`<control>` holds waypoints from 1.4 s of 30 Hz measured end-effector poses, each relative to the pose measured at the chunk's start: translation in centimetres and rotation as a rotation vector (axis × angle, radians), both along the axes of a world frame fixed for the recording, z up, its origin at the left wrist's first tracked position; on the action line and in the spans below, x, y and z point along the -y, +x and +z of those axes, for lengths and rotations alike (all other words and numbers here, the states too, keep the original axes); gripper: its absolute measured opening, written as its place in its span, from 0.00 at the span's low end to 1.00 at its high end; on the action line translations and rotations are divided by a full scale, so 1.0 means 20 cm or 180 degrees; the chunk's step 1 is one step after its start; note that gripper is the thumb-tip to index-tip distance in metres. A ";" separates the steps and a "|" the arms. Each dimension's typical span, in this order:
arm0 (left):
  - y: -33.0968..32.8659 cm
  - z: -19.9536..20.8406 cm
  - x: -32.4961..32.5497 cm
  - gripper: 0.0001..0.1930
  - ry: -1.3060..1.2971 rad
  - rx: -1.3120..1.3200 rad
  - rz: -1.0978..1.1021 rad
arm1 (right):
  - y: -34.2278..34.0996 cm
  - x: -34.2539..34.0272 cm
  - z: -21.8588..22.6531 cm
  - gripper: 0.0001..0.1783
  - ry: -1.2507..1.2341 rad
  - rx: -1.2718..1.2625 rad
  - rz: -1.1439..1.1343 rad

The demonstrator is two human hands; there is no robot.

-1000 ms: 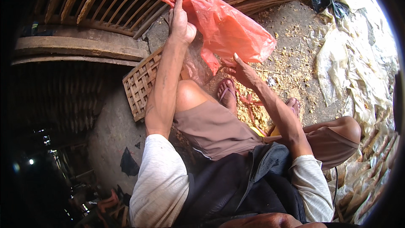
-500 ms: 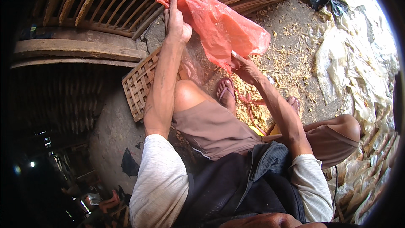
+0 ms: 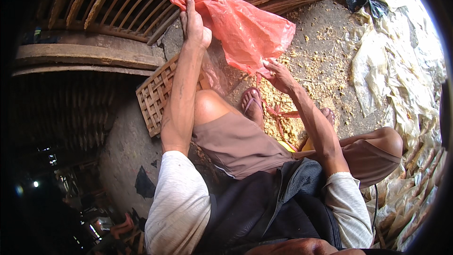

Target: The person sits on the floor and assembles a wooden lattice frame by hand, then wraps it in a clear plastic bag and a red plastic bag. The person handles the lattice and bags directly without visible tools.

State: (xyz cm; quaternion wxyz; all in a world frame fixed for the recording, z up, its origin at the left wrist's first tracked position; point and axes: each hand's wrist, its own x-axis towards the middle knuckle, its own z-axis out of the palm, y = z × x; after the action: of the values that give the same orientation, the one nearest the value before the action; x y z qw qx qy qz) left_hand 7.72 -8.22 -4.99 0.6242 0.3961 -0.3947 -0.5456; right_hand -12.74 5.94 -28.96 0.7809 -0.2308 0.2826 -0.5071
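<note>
Red plastic film (image 3: 240, 26): spread between both hands at the top centre of the frame, above the littered floor (image 3: 337, 61).
Left grip (image 3: 196, 28): grasping the film's left end, fingers pointing up; the thumb is hard to make out.
Right grip (image 3: 281, 76): pinching the film's lower edge, right of centre.
Yellowish crumbs (image 3: 311, 87): scattered over the floor, right of centre, around the sandalled feet.
Woven panel (image 3: 152, 99): left of centre, beside the left forearm.
Whitish plastic sheets (image 3: 375, 66): heaped along the right side.
</note>
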 end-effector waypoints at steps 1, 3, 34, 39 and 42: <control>0.01 0.00 0.00 0.30 -0.0002 0.0023 0.0058 | 0.02 0.00 0.00 0.26 -0.0273 -0.0302 -0.0156; 0.06 0.00 -0.02 0.30 0.0061 0.0062 0.0103 | -0.01 -0.05 0.08 0.27 0.0380 0.0714 0.0187; -0.01 0.04 -0.05 0.22 -0.0015 0.0341 0.0010 | -0.05 0.04 -0.06 0.47 0.0416 0.1098 -0.0998; 0.03 0.04 -0.06 0.20 -0.0039 0.0303 -0.0106 | -0.03 0.03 -0.02 0.40 0.1115 0.0876 -0.1277; -0.02 0.05 -0.06 0.20 -0.0055 0.0265 -0.0297 | -0.10 0.05 -0.12 0.35 0.0967 0.0777 -0.1162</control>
State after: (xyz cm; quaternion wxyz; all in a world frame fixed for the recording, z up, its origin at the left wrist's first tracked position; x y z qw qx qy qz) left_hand 7.32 -6.98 -3.91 0.5846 0.3942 -0.4430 -0.5537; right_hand -14.67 4.90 -31.43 0.7305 0.0068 0.2961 -0.6154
